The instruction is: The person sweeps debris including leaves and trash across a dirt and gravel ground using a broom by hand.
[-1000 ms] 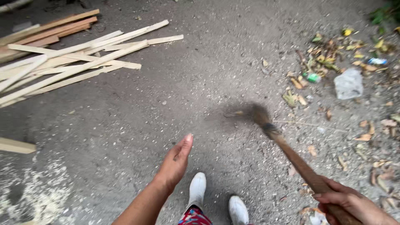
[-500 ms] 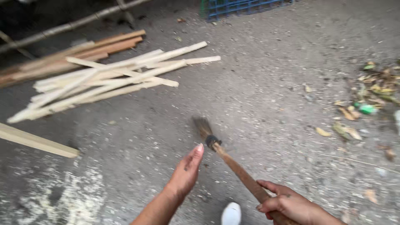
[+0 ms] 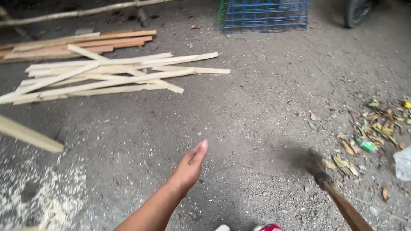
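Fingers straight and together, your left hand [image 3: 188, 169] hangs flat over the gray ground [image 3: 257, 107], its grip holding nothing. Your right hand is out of the picture, so you cannot tell its grip. The broom [image 3: 329, 188] pokes in from the bottom right edge, its blurry head touching the ground near dry leaves [image 3: 376, 128]. Wood strips [image 3: 107, 72] lie far off, top left.

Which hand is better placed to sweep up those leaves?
Probably the right: the broom leans toward that side, its head beside the leaves. The left hand hangs open and empty.
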